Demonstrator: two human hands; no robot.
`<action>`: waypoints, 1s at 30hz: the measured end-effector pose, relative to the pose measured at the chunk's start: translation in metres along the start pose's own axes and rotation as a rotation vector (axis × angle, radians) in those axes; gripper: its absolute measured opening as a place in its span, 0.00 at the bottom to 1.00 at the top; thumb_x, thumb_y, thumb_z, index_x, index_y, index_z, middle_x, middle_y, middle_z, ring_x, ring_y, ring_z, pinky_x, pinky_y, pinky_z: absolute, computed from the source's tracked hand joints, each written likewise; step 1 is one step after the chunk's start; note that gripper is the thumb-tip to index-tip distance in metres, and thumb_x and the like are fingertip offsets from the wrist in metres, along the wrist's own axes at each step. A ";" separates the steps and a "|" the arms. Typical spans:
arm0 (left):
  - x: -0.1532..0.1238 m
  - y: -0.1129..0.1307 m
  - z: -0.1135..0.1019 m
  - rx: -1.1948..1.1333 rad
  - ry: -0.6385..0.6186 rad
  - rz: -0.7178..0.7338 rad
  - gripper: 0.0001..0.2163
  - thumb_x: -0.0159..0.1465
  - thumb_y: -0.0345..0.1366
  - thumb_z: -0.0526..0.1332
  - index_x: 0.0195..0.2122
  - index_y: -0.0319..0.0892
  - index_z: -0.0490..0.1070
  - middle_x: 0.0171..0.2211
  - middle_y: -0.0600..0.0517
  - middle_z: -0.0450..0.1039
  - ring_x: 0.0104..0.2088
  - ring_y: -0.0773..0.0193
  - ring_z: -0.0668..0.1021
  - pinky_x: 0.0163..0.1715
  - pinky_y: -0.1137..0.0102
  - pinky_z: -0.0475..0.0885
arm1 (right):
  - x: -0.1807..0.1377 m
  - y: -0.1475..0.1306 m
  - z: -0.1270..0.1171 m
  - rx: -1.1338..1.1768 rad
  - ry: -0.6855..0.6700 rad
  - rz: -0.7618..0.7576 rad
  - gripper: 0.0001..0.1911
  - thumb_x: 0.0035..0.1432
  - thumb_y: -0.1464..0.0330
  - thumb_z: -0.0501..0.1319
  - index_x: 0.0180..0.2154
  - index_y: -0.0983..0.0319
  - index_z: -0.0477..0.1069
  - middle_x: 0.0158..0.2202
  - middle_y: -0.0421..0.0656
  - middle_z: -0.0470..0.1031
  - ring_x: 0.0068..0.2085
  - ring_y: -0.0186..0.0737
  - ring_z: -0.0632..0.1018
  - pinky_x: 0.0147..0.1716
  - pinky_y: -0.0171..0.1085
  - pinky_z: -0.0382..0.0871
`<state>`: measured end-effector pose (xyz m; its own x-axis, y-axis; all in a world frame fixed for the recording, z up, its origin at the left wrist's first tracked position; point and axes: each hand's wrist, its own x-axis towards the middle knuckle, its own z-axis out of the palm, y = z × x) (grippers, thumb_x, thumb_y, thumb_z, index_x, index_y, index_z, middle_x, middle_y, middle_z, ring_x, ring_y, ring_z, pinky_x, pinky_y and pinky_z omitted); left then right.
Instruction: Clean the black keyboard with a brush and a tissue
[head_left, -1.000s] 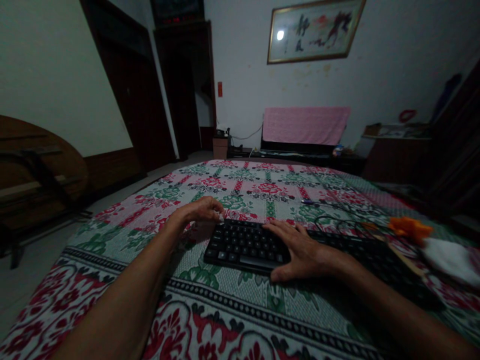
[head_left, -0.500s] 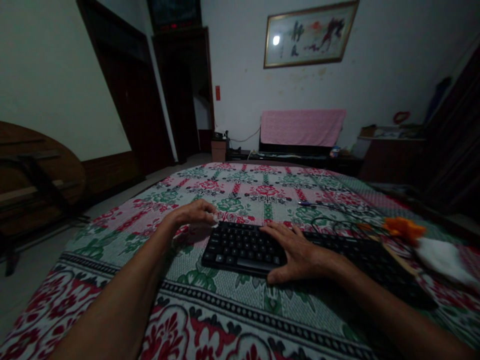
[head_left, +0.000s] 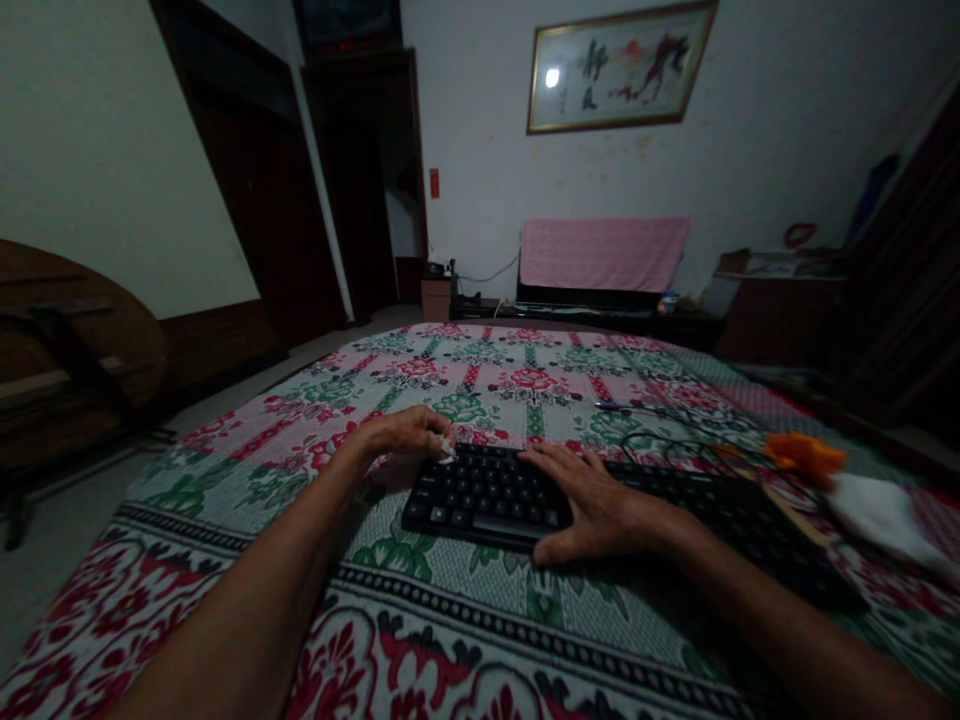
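Note:
A black keyboard (head_left: 480, 490) lies on a table covered with a red and green flowered cloth (head_left: 450, 620). My left hand (head_left: 401, 435) is at the keyboard's far left corner, its fingers pinched on a small white bit, perhaps a wipe or swab (head_left: 448, 449), pressed against the top row of keys. My right hand (head_left: 596, 505) lies flat on the middle of the keyboard with fingers stretched out, holding it down.
A black cable (head_left: 660, 440) loops behind the keyboard. An orange thing (head_left: 802, 452) and a white cloth-like lump (head_left: 877, 515) lie at the right. A pink-draped cabinet (head_left: 604, 255) stands at the far wall, a dark door (head_left: 360, 180) at the left.
My left hand has slid a little to the right, from beside the keyboard's corner onto its top left keys. My right hand has stayed put.

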<state>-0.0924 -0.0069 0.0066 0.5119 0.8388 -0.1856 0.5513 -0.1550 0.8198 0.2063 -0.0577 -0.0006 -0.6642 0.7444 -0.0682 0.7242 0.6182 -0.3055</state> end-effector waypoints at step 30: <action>0.021 -0.004 0.028 -0.152 0.284 0.003 0.09 0.47 0.37 0.63 0.29 0.39 0.71 0.20 0.57 0.67 0.20 0.70 0.68 0.21 0.76 0.60 | 0.002 0.009 0.004 0.016 -0.020 -0.015 0.61 0.33 0.38 0.61 0.64 0.58 0.44 0.66 0.52 0.43 0.65 0.61 0.44 0.61 0.60 0.29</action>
<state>-0.0654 -0.0032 -0.0161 0.2970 0.9540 -0.0416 0.4339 -0.0961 0.8958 0.2106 -0.0517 -0.0076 -0.6786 0.7298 -0.0826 0.7113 0.6249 -0.3218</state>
